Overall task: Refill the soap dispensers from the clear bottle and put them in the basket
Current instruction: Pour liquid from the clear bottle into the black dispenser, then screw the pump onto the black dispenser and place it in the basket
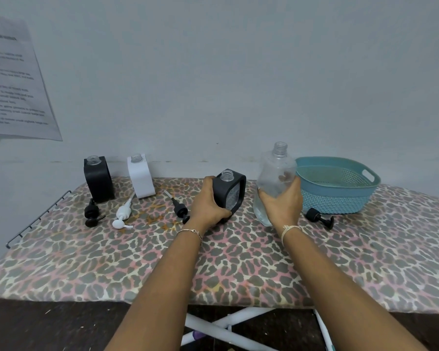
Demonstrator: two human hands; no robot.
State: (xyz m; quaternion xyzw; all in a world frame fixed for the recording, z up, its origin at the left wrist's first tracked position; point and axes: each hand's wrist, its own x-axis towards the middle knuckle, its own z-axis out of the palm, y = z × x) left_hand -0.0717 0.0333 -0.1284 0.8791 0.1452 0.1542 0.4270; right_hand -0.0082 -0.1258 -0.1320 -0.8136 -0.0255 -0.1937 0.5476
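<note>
My left hand grips an uncapped black dispenser that stands on the board, tilted a little to the right. My right hand wraps around the lower part of the clear bottle, which is upright, uncapped and holds a little clear liquid at the bottom. A second black dispenser and a white dispenser stand open at the back left. The teal basket sits just right of the clear bottle and holds nothing.
Pump heads lie on the leopard-print ironing board: a black one and a white one at left, a black one beside my left hand, another black one in front of the basket. A wall rises right behind.
</note>
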